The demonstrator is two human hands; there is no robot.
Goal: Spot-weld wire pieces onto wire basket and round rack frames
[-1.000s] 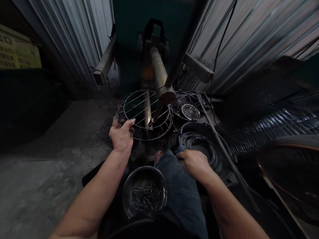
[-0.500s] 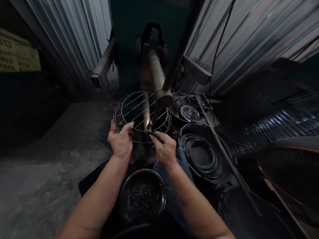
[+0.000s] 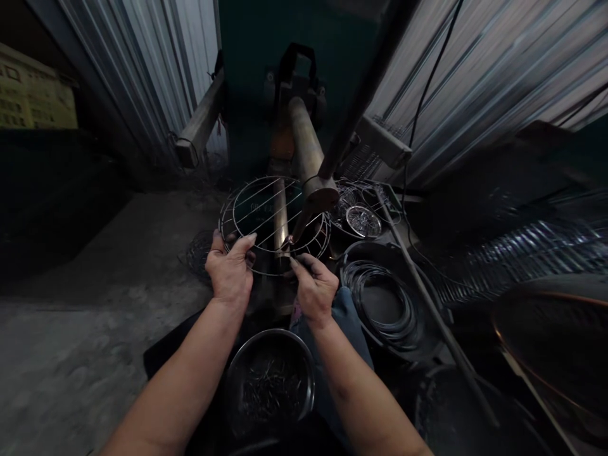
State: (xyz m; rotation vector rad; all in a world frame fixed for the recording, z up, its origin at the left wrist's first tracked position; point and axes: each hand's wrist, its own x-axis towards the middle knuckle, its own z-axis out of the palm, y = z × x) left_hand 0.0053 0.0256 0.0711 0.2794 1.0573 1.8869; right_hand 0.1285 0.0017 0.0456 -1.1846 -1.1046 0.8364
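A round wire rack (image 3: 266, 223) with parallel cross wires and a double rim lies level in front of me, around the lower metal bar of a welding machine (image 3: 311, 152). My left hand (image 3: 230, 269) is closed on its near left rim, thumb on top. At the near right rim, my right hand (image 3: 316, 282) is pinched closed, fingertips just below the machine's pointed electrode tip (image 3: 291, 239). What lies between those fingertips is too small and dark to tell. Below my wrists sits a metal bowl (image 3: 310, 380) of short wire pieces.
Right of my right hand stands a dark tub with coiled wire (image 3: 380, 304). Behind it are small round wire parts (image 3: 363, 220) and a long metal rail (image 3: 437, 316). Stacked wire grids (image 3: 532, 247) fill the right. A yellow crate (image 3: 35, 92) is at far left.
The view has shifted slightly, so the machine appears farther right. The electrode tip glows less at the rim. Both hands keep nearly the same places, and the right fingertips have dropped slightly.
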